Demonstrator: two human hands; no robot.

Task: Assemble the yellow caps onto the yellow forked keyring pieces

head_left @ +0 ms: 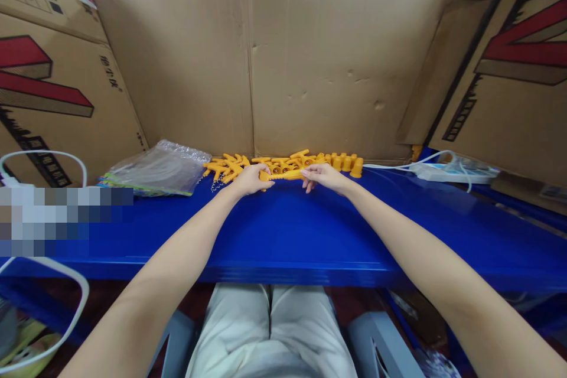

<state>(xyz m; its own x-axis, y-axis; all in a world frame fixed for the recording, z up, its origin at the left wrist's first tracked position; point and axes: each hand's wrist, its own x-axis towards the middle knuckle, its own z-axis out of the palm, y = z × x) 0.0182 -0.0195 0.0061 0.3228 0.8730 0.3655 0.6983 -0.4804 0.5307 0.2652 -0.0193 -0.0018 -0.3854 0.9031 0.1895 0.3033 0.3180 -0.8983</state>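
Observation:
A long yellow plastic corkscrew piece (pixel 286 175) lies level between my two hands, just above the blue shelf. My left hand (pixel 252 180) is closed on its left end, thumb and fingers pinching it. On the right end, the fingertips of my right hand (pixel 322 176) are closed too. Behind my left hand is a heap of yellow T-shaped handles (pixel 228 166), some with metal spirals (pixel 217 182). More yellow parts (pixel 301 159) lie behind the held piece, partly hidden by it. Several yellow cup-shaped caps (pixel 346 163) stand in rows beyond my right hand.
Clear plastic bags (pixel 155 168) are stacked on the left of the blue shelf (pixel 292 230). A cardboard panel (pixel 328 71) closes off the back, with large cartons at both sides. At right lies a white power strip (pixel 452 172) with cables; another white cable (pixel 75 283) loops at left.

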